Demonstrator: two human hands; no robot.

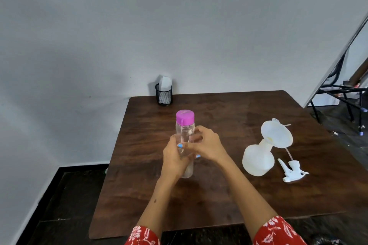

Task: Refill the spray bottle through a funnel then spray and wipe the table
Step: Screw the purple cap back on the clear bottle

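Observation:
A clear water bottle point(184, 131) with a pink cap stands upright on the dark wooden table point(229, 191), left of centre. My left hand point(172, 158) grips its body from the left. My right hand point(207, 145) curls round it from the right, at mid height. To the right stands the white spray bottle point(257, 160) without its head, a white funnel point(277, 133) sitting tilted in its neck. The white trigger spray head point(291, 172) lies on the table just right of that bottle, its tube pointing away from me.
A black mesh cup point(163, 95) holding white tissue stands at the table's back left corner against the grey wall. A leaning board and black chair legs point(338, 93) are off the table's right side. Dark floor shows on the left.

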